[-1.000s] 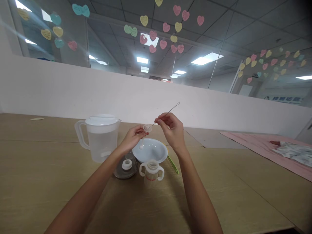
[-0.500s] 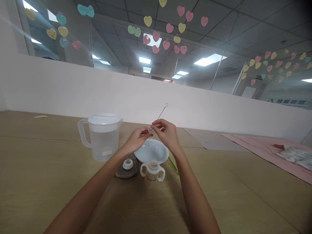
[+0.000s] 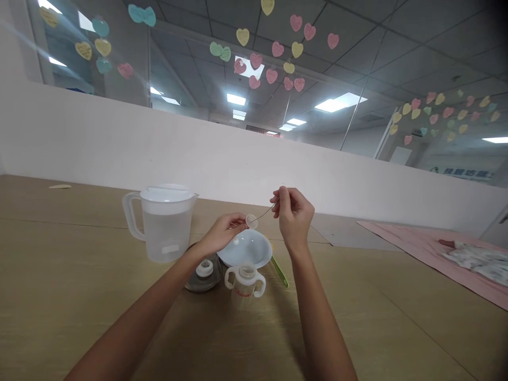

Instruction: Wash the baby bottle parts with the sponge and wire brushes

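Over the far side of the white bowl point(image 3: 260, 252), my left hand point(image 3: 221, 233) pinches a small clear round piece point(image 3: 251, 221) at its fingertips. My right hand point(image 3: 296, 216), raised to the right, is closed on a thin wire brush point(image 3: 264, 213). The lower end of its wire reaches into or against the round piece; I cannot tell which. In front of the bowl stands a clear two-handled baby bottle point(image 3: 243, 291) with its neck uncovered. Left of it, a white ring-shaped collar point(image 3: 204, 268) lies on a dark round dish point(image 3: 203, 284), partly behind my left forearm.
A lidded plastic jug point(image 3: 166, 230) holding clear liquid stands at the left. Between the bowl and my right forearm lies a green-handled tool point(image 3: 280, 272). A pink cloth point(image 3: 416, 248) with a patterned item point(image 3: 476, 259) is at the right. A white wall point(image 3: 222, 159) borders the table's back.
My right hand has moved right and away from the left hand, with the wire now slanting between them. My left hand stays nearly in place with the round piece.
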`<state>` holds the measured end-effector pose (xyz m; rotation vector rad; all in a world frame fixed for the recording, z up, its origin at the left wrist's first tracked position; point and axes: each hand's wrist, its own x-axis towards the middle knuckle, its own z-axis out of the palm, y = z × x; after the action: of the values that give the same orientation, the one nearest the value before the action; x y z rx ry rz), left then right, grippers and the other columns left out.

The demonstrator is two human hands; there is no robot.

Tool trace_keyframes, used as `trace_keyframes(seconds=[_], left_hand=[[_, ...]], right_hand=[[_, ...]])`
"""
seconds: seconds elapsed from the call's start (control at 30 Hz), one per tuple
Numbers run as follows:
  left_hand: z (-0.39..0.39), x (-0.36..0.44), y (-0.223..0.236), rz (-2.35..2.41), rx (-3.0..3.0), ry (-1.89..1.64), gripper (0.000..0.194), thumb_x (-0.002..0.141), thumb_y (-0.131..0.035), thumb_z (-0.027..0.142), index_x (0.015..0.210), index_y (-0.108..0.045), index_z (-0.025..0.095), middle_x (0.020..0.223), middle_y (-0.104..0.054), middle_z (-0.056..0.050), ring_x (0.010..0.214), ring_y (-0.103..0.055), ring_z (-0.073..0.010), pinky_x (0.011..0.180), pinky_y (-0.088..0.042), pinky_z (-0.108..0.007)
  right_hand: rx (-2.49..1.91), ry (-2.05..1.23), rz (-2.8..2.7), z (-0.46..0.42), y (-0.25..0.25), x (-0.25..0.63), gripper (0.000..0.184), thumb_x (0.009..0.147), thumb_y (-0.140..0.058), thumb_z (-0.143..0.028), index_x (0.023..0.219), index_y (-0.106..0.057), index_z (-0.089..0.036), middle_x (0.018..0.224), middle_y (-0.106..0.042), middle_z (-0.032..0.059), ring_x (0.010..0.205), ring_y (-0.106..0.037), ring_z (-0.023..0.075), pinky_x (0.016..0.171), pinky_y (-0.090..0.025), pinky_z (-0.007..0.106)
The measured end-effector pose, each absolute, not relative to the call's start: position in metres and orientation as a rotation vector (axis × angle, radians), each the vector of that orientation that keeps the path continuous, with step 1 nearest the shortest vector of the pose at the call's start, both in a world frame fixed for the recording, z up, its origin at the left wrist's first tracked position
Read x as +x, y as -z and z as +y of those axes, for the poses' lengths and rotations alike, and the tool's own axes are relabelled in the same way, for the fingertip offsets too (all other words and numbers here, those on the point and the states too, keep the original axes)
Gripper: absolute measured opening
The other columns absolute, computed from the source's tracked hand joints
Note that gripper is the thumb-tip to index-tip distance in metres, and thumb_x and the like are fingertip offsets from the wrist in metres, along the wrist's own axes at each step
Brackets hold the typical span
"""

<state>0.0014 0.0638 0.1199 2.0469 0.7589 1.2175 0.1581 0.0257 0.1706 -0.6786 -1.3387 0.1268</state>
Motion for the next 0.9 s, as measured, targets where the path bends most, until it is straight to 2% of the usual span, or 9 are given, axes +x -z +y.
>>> trace_keyframes(seconds=[0.23,0.47,0.73,0.9], left_hand=[[0.062,0.019,-0.110,0.554,1.853,-1.301,0.024,0.077,-0.054,0.032,0.090,-0.060,0.014,0.089,-0.063,-0.007,0.088,-0.057,-0.0182,0.080,-0.043,-0.031],[0.053,0.021,-0.123,0.583,1.721,-1.356,0.025,0.074,-0.057,0.033,0.088,-0.060,0.013,0.088,-0.064,-0.007,0.080,-0.058,-0.0175,0.074,-0.045,-0.029],[0.052,0.014,-0.131,0.611,1.765,-1.434,0.028,0.074,-0.058,0.036,0.091,-0.061,0.014,0.093,-0.065,-0.006,0.085,-0.058,-0.0182,0.076,-0.044,-0.027],[0.049,0.009,-0.136,0.689,1.807,-1.435,0.030,0.076,-0.056,0.036,0.097,-0.062,0.016,0.094,-0.065,-0.006,0.088,-0.058,-0.0193,0.075,-0.045,-0.028]], right_hand=[[-0.649,-0.028,-1.263,0.029,-0.158,0.134,0.031,0.086,-0.040,-0.043,0.075,-0.056,-0.018,0.063,-0.056,0.0006,0.045,-0.047,0.0090,0.046,-0.038,0.023],[-0.733,0.094,-1.415,0.049,-0.143,0.126,0.028,0.086,-0.041,-0.032,0.072,-0.061,-0.018,0.065,-0.057,0.0026,0.060,-0.051,0.0132,0.056,-0.040,0.026],[-0.644,0.137,-1.466,0.042,-0.146,0.125,0.022,0.081,-0.048,-0.029,0.074,-0.067,-0.022,0.099,-0.056,0.0069,0.065,-0.052,0.0136,0.057,-0.044,0.029],[-0.648,0.202,-1.527,0.046,-0.148,0.135,0.015,0.078,-0.054,-0.029,0.073,-0.068,-0.025,0.102,-0.057,0.0053,0.083,-0.050,0.0195,0.070,-0.045,0.035]])
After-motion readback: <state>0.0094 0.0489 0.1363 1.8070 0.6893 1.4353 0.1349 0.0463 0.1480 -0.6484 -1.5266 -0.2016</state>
